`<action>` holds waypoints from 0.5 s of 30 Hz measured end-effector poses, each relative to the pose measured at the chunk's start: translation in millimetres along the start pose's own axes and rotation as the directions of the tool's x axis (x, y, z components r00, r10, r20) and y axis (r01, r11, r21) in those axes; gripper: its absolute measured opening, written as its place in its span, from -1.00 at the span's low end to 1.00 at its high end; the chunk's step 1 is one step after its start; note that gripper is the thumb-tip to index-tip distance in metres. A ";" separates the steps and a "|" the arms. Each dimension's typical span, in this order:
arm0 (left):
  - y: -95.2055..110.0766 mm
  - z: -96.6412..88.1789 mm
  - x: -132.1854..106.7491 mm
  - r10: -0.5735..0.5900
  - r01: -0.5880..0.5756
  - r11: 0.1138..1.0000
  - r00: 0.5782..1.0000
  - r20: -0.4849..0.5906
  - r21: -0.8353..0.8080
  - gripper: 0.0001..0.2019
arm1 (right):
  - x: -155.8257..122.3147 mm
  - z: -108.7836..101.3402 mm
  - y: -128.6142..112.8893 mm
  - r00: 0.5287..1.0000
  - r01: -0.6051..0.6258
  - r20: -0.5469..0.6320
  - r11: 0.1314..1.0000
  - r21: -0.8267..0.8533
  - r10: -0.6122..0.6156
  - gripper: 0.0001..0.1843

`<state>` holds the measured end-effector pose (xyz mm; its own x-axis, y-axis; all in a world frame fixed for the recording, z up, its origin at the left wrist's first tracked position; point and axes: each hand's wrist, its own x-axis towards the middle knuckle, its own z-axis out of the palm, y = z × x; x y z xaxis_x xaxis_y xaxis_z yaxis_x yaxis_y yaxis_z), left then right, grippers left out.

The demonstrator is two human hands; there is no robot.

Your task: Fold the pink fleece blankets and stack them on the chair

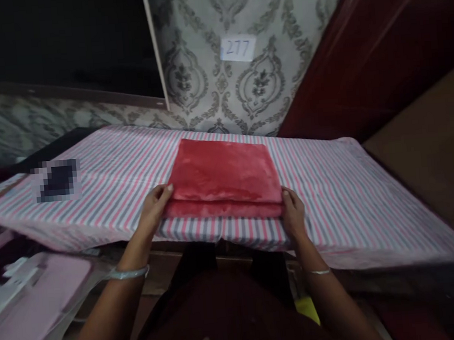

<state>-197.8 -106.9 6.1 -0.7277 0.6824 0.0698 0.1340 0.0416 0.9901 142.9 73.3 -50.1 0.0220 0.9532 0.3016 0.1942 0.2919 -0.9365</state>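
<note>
A folded red plush cloth (223, 170) lies flat near the front edge of a table, its front showing two layers. My left hand (155, 203) pinches the cloth's left front corner between thumb and fingers. At the opposite corner, my right hand (293, 206) grips the right front edge, with some of its fingertips hidden against the fabric. Under the cloth is a striped tablecloth (331, 198) in pink, grey and white.
A dark pixelated rectangle (58, 180) lies on the table's left part. Behind stand a patterned wall with a paper marked 277 (238, 48), a dark screen (60, 47) and a dark red panel (370, 48). A pale pink object (52, 304) sits low at left.
</note>
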 end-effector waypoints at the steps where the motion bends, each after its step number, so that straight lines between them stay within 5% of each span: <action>1: 0.9 1.8 1.2 0.009 -0.009 1.000 0.999 0.033 0.004 -0.34 | 0.9 -0.8 -1.4 1.000 0.004 0.002 1.000 0.024 -0.004 -0.34; 15: -4.5 5.5 8.2 -0.046 0.041 0.979 0.999 0.018 0.200 -0.47 | 4.2 7.1 -7.1 0.999 0.037 -0.007 0.998 0.043 -0.037 -0.55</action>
<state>-200.7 -97.5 1.6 -0.7206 0.6930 0.0221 0.2356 0.2149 0.9478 134.7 75.8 -43.4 0.0213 0.9413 0.3368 0.1526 0.3299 -0.9316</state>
